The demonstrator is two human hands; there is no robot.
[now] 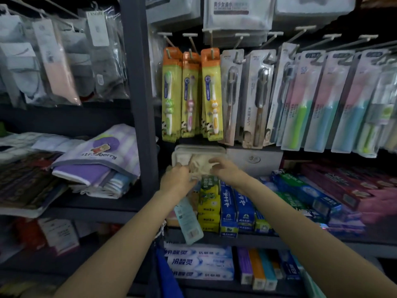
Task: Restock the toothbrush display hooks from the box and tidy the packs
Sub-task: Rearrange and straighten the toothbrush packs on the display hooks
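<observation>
- We've got both hands in the pale box (199, 152) on the shelf, under the hanging toothbrush packs (211, 93).
- Left hand (177, 179) grips crumpled wrapping (200, 163) and pins a teal pack (189, 220) beneath it.
- Right hand (225, 168) curls onto the wrapping too.
- Packs look light, stiff and slick: we'd pinch the card top by its hang hole.

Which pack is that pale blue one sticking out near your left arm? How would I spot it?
Start at the dark upright shelf post, then drop below the three yellow children's toothbrush packs to the toothpaste shelf. The pale blue pack pokes out under the left hand, tilted over the shelf edge, while its neighbours are stacked boxes.
</observation>
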